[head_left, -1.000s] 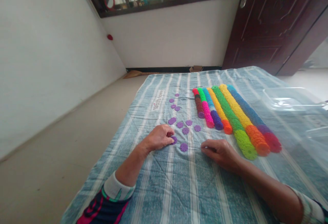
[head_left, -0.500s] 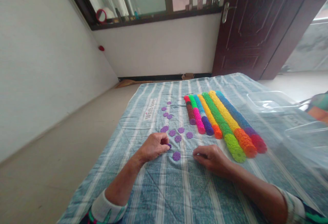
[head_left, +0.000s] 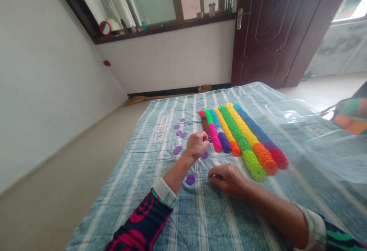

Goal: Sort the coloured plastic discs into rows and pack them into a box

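My left hand (head_left: 197,144) is pinched at the near end of the leftmost row of overlapping notched plastic discs (head_left: 207,126), a red, black and brown row. A purple disc (head_left: 209,139) shows at its fingertips; the hand partly covers it and the row's end. My right hand (head_left: 228,176) rests on the cloth with fingers curled and nothing visible in them. Between the hands and the near edge lies a loose purple disc (head_left: 190,179). Another purple disc (head_left: 205,154) sits just below the left fingers, and several more purple discs (head_left: 177,150) are scattered left of that hand.
More disc rows lie side by side, including a green row (head_left: 236,130) and a blue row (head_left: 252,123). Two clear plastic containers, one farther back (head_left: 289,110) and one nearer (head_left: 338,153), stand at the right. A striped blue cloth (head_left: 160,212) covers the surface.
My left hand has moved up and right with the purple disc, from among the loose discs to the leftmost row's end. My right hand stays put; the view has shifted slightly.
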Available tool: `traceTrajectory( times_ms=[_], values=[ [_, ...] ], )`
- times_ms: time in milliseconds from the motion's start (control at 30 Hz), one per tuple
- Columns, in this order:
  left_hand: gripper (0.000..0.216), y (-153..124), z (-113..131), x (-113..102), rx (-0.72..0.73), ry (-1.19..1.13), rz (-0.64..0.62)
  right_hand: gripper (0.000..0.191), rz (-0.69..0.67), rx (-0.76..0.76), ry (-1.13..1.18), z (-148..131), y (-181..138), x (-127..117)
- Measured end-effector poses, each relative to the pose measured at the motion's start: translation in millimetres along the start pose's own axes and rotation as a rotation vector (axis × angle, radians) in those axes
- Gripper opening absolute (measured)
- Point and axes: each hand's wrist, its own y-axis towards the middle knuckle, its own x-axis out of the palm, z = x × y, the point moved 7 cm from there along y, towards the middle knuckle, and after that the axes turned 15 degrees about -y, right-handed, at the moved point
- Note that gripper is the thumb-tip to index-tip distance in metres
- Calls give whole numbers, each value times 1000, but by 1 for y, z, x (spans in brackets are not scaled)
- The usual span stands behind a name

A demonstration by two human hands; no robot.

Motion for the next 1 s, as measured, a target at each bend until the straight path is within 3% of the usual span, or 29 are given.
traceTrajectory(
  times_ms=[267,500,800,1000],
  values=[
    [4,10,1,8,23,101,26,15,0,0,-15,-2,1,-2],
    [17,9,-1,6,59,132,64,15,-2,9,-28,-1,1,-2],
    [5,5,-4,12,40,188,40,15,-15,18,-24,-2,1,-3],
    [5,-2,3,-11,41,173,66,15,-1,6,-29,-2,1,-2]
  ],
)
